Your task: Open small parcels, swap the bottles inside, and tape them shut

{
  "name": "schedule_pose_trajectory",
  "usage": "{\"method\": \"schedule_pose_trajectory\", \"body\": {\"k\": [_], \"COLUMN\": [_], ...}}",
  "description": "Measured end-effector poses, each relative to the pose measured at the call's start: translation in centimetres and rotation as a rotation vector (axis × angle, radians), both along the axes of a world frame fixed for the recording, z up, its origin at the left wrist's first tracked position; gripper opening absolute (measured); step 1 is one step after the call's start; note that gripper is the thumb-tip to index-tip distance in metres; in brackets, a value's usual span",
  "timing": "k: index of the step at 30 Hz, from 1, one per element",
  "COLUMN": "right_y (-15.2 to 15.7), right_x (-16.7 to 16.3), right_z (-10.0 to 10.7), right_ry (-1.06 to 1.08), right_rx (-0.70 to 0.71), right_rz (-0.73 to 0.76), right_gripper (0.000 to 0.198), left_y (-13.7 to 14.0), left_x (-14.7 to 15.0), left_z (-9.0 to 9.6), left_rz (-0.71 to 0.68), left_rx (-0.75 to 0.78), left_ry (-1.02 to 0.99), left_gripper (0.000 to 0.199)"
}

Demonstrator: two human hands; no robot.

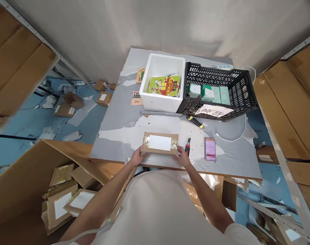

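Note:
A small brown cardboard box (148,151) with a white label (160,142) and clear tape at both ends is between my hands at the table's front edge. My left hand (137,157) grips its lower left corner, and my right hand (182,157) grips its lower right corner. Just beyond my right hand lies a red and black utility knife (188,147) with its blade out. Farther back rests a black and yellow cutter (195,121). To the right is a phone (210,149), its screen blurred out.
A white foam box (158,103) holding green booklets (165,85) stands at the back, beside a black plastic crate (221,75) with green and white boxes. A large carton (14,183) full of parcels stands left. Shelves with cartons flank both sides. A white cable (231,139) crosses the table.

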State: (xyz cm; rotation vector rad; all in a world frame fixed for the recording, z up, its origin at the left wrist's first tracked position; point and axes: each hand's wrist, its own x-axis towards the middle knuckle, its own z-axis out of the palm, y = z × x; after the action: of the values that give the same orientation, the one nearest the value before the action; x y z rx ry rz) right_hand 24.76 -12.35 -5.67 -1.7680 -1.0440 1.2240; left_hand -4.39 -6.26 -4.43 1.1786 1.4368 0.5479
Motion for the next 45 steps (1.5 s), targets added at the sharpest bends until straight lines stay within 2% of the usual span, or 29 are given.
{"method": "schedule_pose_trajectory", "body": {"k": [3,7,11,15,18,20,24,28,30,34,36,40,43,45], "right_y": [0.7,0.8,0.7,1.1,1.3,1.2,0.3,-1.6,-2.6,-3.6,-3.4,-2.5,-1.5,-0.7], "right_x": [-0.3,-0.3,-0.3,-0.7,-0.9,-0.8,-0.2,0.9,1.3,0.9,0.4,0.3,0.9,1.3], "right_z": [0.3,2.0,3.7,4.2,3.7,3.1,1.7,0.3,-0.3,-0.8,-0.7,0.7,2.9,4.6], "right_ry": [0.088,0.046,-0.183,-0.428,-0.439,-0.383,-0.217,-0.121,-0.122,-0.06,-0.026,0.007,-0.05,-0.155], "right_rx": [-0.01,0.014,-0.017,-0.147,-0.204,-0.207,-0.157,-0.108,-0.057,-0.025,-0.041,-0.015,0.005,-0.001], "right_rz": [0.051,0.08,0.079,0.109,0.158,0.138,0.057,0.005,0.059,0.177,0.164,0.138,0.152,0.151], "right_gripper": [0.049,0.042,0.036,0.041,0.042,0.044,0.045,0.039,0.041,0.067,0.07,0.059,0.048,0.039], "left_y": [0.4,1.0,1.7,1.9,1.7,1.5,0.9,-0.3,-1.0,-2.1,-2.3,-2.3,-1.7,-1.1], "left_x": [-0.1,0.1,1.2,2.2,2.4,2.4,1.7,0.1,-0.6,-0.7,-0.1,0.8,0.8,1.1], "left_z": [-0.2,1.3,2.3,1.8,1.2,0.9,0.1,-1.3,-1.8,-1.9,-1.6,-0.1,1.8,3.2], "left_rz": [0.01,-0.002,-0.003,-0.01,-0.008,0.003,0.054,0.105,0.049,-0.069,-0.075,-0.029,-0.005,-0.002], "left_rx": [0.001,0.1,0.175,0.133,0.106,0.091,0.068,0.027,0.008,-0.016,-0.039,-0.051,0.046,0.131], "left_ry": [-0.053,0.002,0.235,0.315,0.319,0.303,0.235,0.067,0.001,-0.014,-0.016,-0.056,-0.008,0.126], "left_gripper": [0.063,0.053,0.047,0.047,0.047,0.047,0.049,0.05,0.059,0.066,0.061,0.061,0.058,0.051]}}
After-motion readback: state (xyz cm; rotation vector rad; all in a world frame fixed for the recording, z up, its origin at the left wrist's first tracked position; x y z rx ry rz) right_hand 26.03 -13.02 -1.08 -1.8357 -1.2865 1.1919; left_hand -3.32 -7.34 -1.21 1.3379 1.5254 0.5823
